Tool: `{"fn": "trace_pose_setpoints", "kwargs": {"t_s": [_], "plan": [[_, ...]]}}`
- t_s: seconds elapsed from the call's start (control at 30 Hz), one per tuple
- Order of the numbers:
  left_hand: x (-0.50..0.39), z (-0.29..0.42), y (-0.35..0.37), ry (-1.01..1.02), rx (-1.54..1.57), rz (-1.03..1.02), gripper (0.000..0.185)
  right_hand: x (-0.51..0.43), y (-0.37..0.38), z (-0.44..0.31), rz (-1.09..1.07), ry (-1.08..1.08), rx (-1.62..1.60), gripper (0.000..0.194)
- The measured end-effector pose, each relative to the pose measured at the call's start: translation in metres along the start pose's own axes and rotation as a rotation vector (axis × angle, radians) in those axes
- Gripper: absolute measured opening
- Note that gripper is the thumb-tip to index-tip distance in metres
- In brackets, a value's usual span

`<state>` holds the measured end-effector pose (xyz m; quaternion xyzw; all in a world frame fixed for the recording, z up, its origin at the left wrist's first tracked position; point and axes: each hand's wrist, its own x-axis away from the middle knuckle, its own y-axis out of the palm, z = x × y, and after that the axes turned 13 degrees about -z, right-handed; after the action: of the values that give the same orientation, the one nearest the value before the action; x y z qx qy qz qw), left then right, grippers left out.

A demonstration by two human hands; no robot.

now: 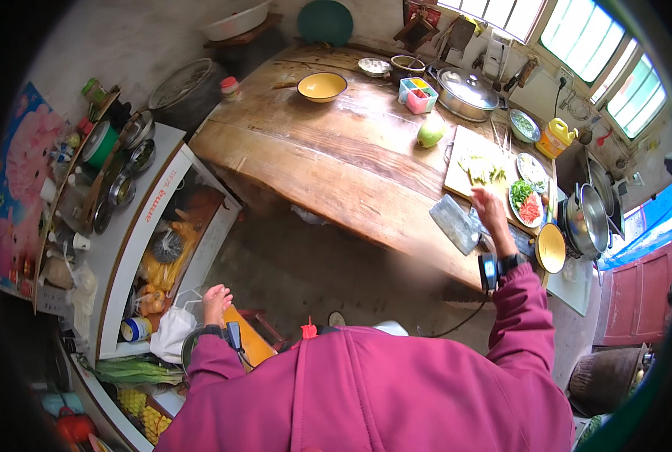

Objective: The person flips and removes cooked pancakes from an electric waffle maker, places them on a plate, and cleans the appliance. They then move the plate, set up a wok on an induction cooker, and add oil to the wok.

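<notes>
My right hand (487, 208) is above the near edge of a cutting board (459, 155), beside a pile of sliced pale green vegetable (482, 169); whether its fingers hold anything cannot be told. A cleaver (454, 224) lies just left of my right wrist on the wooden table (313, 164). To the right of that hand, a plate holds chopped green (521, 193) and red (529, 209) pieces. Low on the left, near the cabinet, hangs my left hand (216, 299), its fingers curled and no object visible in it.
A yellow enamel bowl (322, 87), a green gourd-like vegetable (431, 133), a divided seasoning box (418, 96) and a lidded steel pan (467, 93) stand on the table. Another yellow bowl (550, 248) is by the right edge. A glass-front cabinet (144, 226) is at left, a wooden stool (251, 336) below.
</notes>
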<state>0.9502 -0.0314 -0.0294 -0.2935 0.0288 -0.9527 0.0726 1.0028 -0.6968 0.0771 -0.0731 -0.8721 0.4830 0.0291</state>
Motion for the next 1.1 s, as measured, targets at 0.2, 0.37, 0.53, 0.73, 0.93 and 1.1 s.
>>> {"fn": "trace_pose_setpoints", "kwargs": {"t_s": [0.2,0.37,0.53,0.73,0.93,1.1], "plan": [[-0.038,-0.007,-0.012,-0.127,0.060,0.061,0.028,-0.164,-0.080,-0.030,0.178,-0.249,0.224,0.017],[-0.067,-0.002,-0.015,-0.216,0.103,0.181,0.028,-0.303,-0.119,-0.053,0.164,-0.064,-0.361,0.026],[-0.069,0.030,-0.016,-0.293,0.089,0.313,0.027,-0.416,-0.060,-0.047,0.035,0.105,-0.857,0.039],[-0.044,0.071,-0.017,-0.379,0.057,0.476,0.028,-0.515,0.055,-0.021,-0.047,0.275,-1.287,0.054],[-0.019,0.091,-0.011,-0.452,0.023,0.619,0.022,-0.582,0.130,-0.003,0.048,0.451,-1.552,0.064],[-0.017,0.103,-0.026,-0.482,0.118,0.534,0.021,-0.623,0.156,0.002,0.226,0.640,-1.801,0.063]]}}
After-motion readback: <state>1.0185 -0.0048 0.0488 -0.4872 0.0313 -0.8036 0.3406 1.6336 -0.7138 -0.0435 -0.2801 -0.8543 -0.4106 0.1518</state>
